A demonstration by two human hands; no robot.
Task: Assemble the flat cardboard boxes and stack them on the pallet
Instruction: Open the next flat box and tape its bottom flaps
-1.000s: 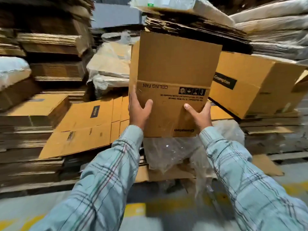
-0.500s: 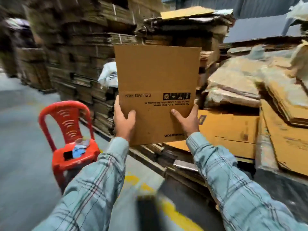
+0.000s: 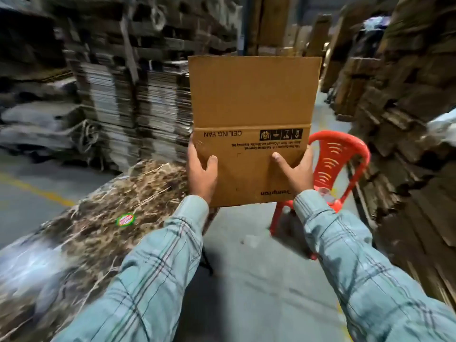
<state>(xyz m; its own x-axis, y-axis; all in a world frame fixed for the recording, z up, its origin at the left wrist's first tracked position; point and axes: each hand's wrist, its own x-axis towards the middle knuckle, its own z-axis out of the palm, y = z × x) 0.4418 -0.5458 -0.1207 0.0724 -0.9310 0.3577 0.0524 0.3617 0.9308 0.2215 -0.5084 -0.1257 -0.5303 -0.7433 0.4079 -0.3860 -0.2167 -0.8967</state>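
1. A warehouse aisle walled with stacked flat cardboard (image 3: 128,99) fills the view, blurred by motion; half a second ago the stacks stood to the right and the person faced them, so the view has swung well round to the left.

2. A marbled brown-and-white slab (image 3: 98,218) bearing a small round green-and-red sticker (image 3: 126,219) now lies at lower left, a thing absent from both earlier views.

3. The flat carton (image 3: 254,129), printed "CEILING FAN" upside down, stands upright and unopened at arm's length in front of the person — held in much the same way as a second ago, its upper flap above the crease.

4. The red plastic chair (image 3: 338,166), which half a second ago stood at left with cloth on its seat, now sits behind the carton's lower right corner, mostly hidden by it and by the right sleeve.

5. The left hand (image 3: 201,169) grips the carton's left edge, thumb laid on the near face and fingers curled out of sight behind; the right hand (image 3: 294,170) grips the right edge in mirror fashion.

6. Judged from this, the carton has been carried away from the supply stacks and is still flat — the opening, flap folding and stacking are all yet to come, and no pallet can be made out here.
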